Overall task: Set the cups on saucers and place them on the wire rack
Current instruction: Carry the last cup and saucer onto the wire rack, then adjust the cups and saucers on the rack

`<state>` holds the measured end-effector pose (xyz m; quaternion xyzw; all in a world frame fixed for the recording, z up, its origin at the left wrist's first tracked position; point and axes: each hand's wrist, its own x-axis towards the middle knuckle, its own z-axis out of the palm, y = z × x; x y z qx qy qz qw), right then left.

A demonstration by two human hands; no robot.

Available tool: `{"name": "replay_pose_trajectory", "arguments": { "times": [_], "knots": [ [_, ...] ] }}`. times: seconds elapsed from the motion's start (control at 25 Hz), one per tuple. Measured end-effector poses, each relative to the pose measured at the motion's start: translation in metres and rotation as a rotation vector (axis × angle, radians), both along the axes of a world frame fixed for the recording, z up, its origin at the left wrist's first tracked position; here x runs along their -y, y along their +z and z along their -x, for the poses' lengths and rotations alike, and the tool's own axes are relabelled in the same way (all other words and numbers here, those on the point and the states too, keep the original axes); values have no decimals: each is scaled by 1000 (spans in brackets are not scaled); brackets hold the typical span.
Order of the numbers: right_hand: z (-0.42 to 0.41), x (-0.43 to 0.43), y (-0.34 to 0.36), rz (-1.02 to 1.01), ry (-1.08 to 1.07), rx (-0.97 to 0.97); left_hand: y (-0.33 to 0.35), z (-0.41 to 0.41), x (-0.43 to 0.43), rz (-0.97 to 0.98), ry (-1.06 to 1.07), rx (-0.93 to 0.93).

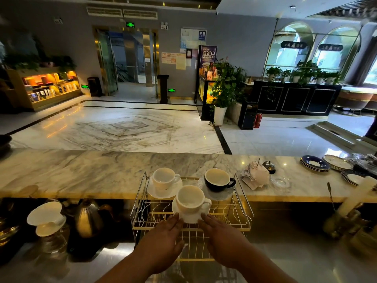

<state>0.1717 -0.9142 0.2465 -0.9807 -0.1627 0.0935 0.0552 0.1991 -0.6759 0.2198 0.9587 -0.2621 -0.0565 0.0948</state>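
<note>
A white cup (191, 198) stands on a white saucer (189, 219) at the front of the wire rack (140, 193). My left hand (163, 240) and my right hand (221, 242) each touch an edge of that saucer with the fingertips, one on either side. Farther back on the rack, a second white cup (164, 178) sits on its saucer (163, 193) at the left. A black cup with a white inside (218, 180) rests on a pale saucer (219, 196) at the right.
The rack stands against a marble counter (81, 170). Stacked blue and white plates (315, 163) lie at the counter's right end, with a service bell (269, 166) and crumpled paper (256, 177). A metal kettle (88, 218) and a white dripper (46, 216) stand at lower left.
</note>
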Motion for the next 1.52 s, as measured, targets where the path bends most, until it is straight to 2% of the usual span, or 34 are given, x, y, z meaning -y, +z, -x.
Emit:
{"name": "replay_pose_trajectory", "arguments": {
  "times": [0.2, 0.28, 0.52, 0.68, 0.8, 1.0, 1.2, 1.52],
  "knots": [
    [-2, 3, -1, -24, -9, -11, 7, 0, -4, 33, 2, 16],
    [-4, 11, 5, -49, -22, 41, 15, -4, -12, 64, 28, 40],
    [-36, 46, 48, -51, -65, 235, 59, -51, -32, 76, 239, 102],
    [-81, 58, 70, -73, -114, 251, 84, -97, -23, 103, 351, 137],
    [-116, 63, 79, -64, -144, 247, 95, -130, -12, 13, 435, 116],
    [-176, 66, 88, 48, -153, 83, 113, -179, 11, -201, 511, -3],
    [-218, 66, 81, 188, -162, -169, 115, -208, 34, -403, 429, -86],
    [-242, 62, 72, 204, -234, -206, 123, -219, 38, -559, 249, -184]
  ]
}}
